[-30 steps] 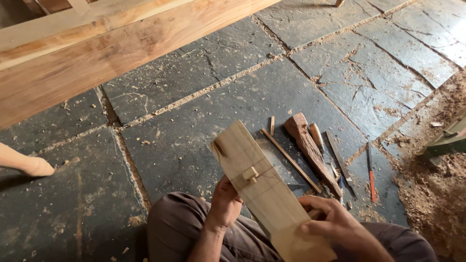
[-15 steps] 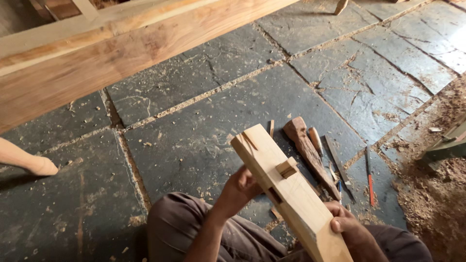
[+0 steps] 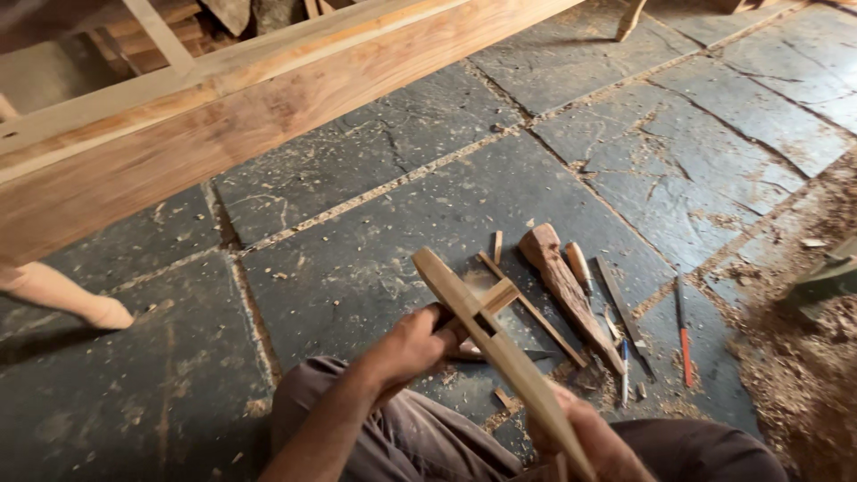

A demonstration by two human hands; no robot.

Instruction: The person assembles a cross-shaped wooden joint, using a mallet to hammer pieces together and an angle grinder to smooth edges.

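Two bare hands grip one pale wooden piece (image 3: 500, 348), a long narrow bar seen edge-on with a small wooden peg (image 3: 496, 296) standing through a slot near its upper half; it runs from centre frame down to the lower edge, tilted, raised over the person's lap. Left hand (image 3: 412, 344), centre-low: fingers curled tight around the bar just below the peg. Right hand (image 3: 594, 442), bottom edge right of centre: it clasps the lower end from beneath, but the bar hides most of the fingers, so I cannot tell how they lie. Brown trousers (image 3: 402, 437) fill the lower middle. On the dark stone floor (image 3: 357, 232), right of centre, a cluster of tools: one rough wooden mallet (image 3: 562, 286), one thin wooden strip (image 3: 531, 308), one light-handled tool (image 3: 580, 265) beside the mallet, one flat dark blade (image 3: 618, 299), one slim tool with an orange handle (image 3: 684, 335) slightly apart to the right. Sawdust pile (image 3: 803, 375) at the right edge. One large timber beam (image 3: 223, 125) crosses the upper left. One turned furniture leg (image 3: 67, 299) rests on the floor at the left edge. No labels or packages are legible.
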